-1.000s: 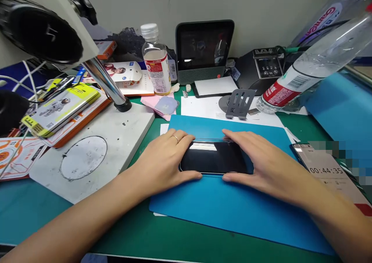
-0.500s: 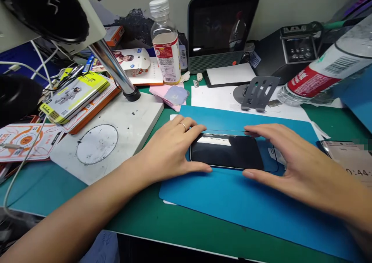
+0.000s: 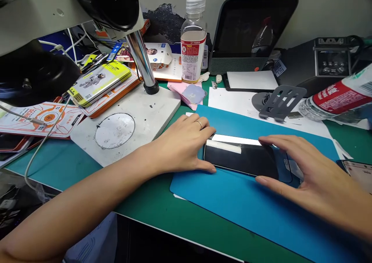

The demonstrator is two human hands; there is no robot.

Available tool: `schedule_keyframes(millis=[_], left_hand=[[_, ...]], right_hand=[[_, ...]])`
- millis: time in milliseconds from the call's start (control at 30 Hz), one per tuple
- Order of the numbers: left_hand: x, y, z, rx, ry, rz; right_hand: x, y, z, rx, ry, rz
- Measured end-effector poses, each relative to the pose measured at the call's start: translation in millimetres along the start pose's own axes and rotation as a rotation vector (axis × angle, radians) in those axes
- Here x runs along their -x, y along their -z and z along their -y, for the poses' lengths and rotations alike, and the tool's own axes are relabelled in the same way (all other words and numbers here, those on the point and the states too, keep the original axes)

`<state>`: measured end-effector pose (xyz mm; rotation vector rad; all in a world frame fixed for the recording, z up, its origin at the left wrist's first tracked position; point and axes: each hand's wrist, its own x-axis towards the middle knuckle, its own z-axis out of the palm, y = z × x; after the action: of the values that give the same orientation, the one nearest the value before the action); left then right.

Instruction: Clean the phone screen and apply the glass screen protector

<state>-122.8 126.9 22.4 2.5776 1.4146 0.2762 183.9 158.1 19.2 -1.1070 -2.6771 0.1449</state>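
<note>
While much of the print around the counter [image 3: 157,207] is too small to read, the yellow box [image 3: 100,81] at left shows lettering like part of "BATTERY". The upright bottle [image 3: 193,57] at upper centre and the large bottle [image 3: 337,96] at right carry red-and-white labels with small characters, the latter's cut by the frame. Right of centre, a dark phone [image 3: 241,160] lies flat over the blue mat [image 3: 226,205], its long axis running left to right and sloping down rightward; which end is its top cannot be told. A clear, dark-edged sheet [image 3: 285,174] extends past its right end. The left hand [image 3: 188,143] curves around the left end and the right hand [image 3: 310,174] spans the right part, thumbs at the lower edge, other fingers at the upper; whether they grip phone or sheet, I cannot tell.
</note>
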Motion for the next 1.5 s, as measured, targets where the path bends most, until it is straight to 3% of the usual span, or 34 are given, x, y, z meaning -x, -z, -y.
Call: schedule_keyframes(millis=[600, 867, 1500], left_hand=[[-0.8, 2.7, 5.1, 0.054, -0.014, 0.010], [-1.2, 2.9, 2.9, 0.055, 0.003, 0.032], [-2.4, 1.3, 3.1, 0.110, 0.017, 0.039]], right_hand=[[-1.2, -0.1, 0.2, 0.024, -0.036, 0.046], [2.8, 2.8, -2.6, -0.029, -0.058, 0.155], [4.3, 4.0, -3.8, -0.076, -0.040, 0.117]])
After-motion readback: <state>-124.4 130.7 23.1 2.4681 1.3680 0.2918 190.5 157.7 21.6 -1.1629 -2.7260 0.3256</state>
